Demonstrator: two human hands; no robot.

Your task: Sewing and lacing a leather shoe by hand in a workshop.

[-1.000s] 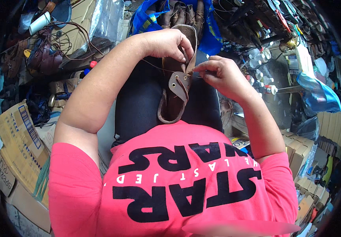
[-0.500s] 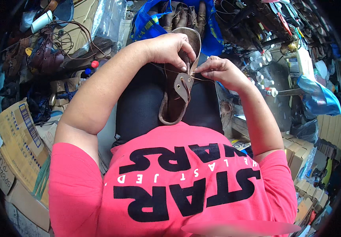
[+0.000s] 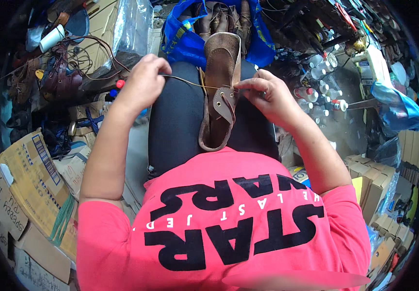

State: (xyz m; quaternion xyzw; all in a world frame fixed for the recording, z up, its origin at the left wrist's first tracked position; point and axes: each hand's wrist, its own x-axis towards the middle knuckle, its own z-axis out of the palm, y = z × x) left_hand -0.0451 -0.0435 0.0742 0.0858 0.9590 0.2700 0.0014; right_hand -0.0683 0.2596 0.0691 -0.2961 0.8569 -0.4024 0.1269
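A brown leather shoe (image 3: pixel 214 128), unfinished-looking, lies lengthwise on my lap, its toe end away from me. A flap with metal eyelets and a short lace (image 3: pixel 224 103) sits on its right side. My left hand (image 3: pixel 145 82) is out to the left of the shoe, fingers closed on a thin brown thread (image 3: pixel 186 80). That thread runs across to the shoe near the top of the eyelet flap. My right hand (image 3: pixel 270 96) pinches the shoe's right edge beside the flap; anything small between those fingertips is hidden.
Beyond my knees stands a blue bag (image 3: pixel 185 48) holding brown shoe-shaped pieces. Several small bottles (image 3: pixel 316 87) are on the right, near a blue plastic bag (image 3: pixel 396 109). Cardboard boxes (image 3: pixel 30 179) are stacked at left. Dark red leather pieces and cords (image 3: pixel 66 72) lie at far left.
My left hand has left the shoe and moved left and down, drawing the thread out. My right hand stays at the shoe's right edge. More of the shoe's inside shows.
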